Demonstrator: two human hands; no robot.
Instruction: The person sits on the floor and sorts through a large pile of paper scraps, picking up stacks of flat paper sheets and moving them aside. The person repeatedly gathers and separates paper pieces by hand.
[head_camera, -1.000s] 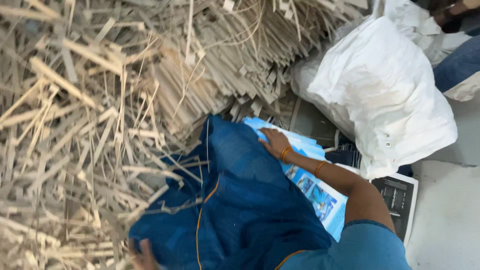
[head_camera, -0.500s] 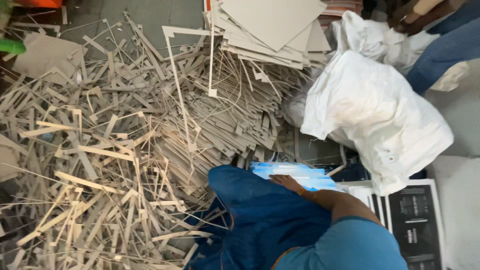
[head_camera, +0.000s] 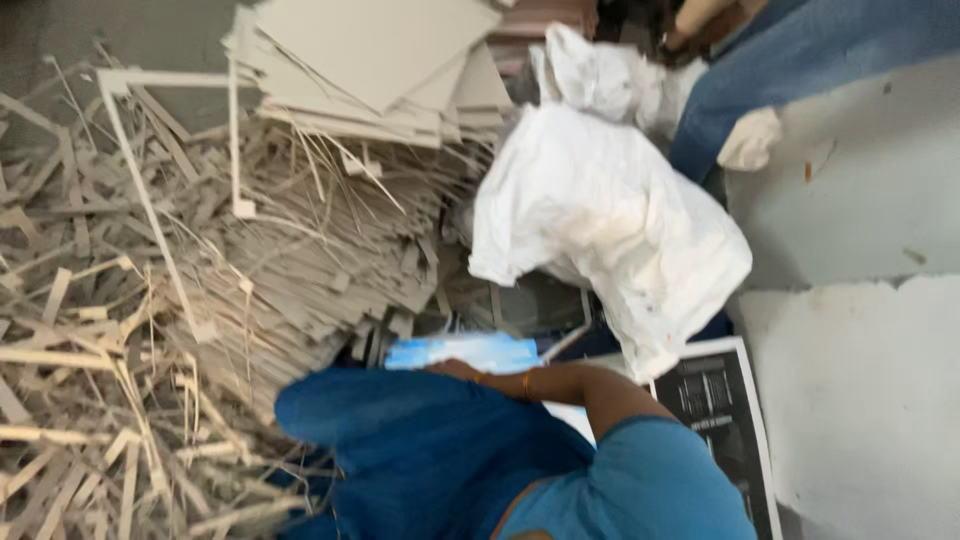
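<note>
At the bottom of the frame, the right hand (head_camera: 452, 368) lies at the upper edge of the dark blue sack (head_camera: 410, 450), its forearm reaching in from the lower right. A second ago this hand lay spread flat on the light blue printed sheet (head_camera: 470, 350). Now it sits lower in the picture, just at the seam where sack and sheet meet. Blur hides the fingers, so I cannot tell whether they grip the cloth or only rest on it. The left hand is out of view.

The sack covers more of the sheet than before, leaving only a narrow strip of it showing.

Just right of the arm lies a black printed sheet (head_camera: 715, 400). Above it slumps a white sack (head_camera: 610, 230). Cardboard strips (head_camera: 150, 330) fill the left. At the upper centre, a stack of grey boards (head_camera: 380, 60) has come into view as the head lifts. Another person's blue-clad leg (head_camera: 800, 60) crosses the upper right.
</note>
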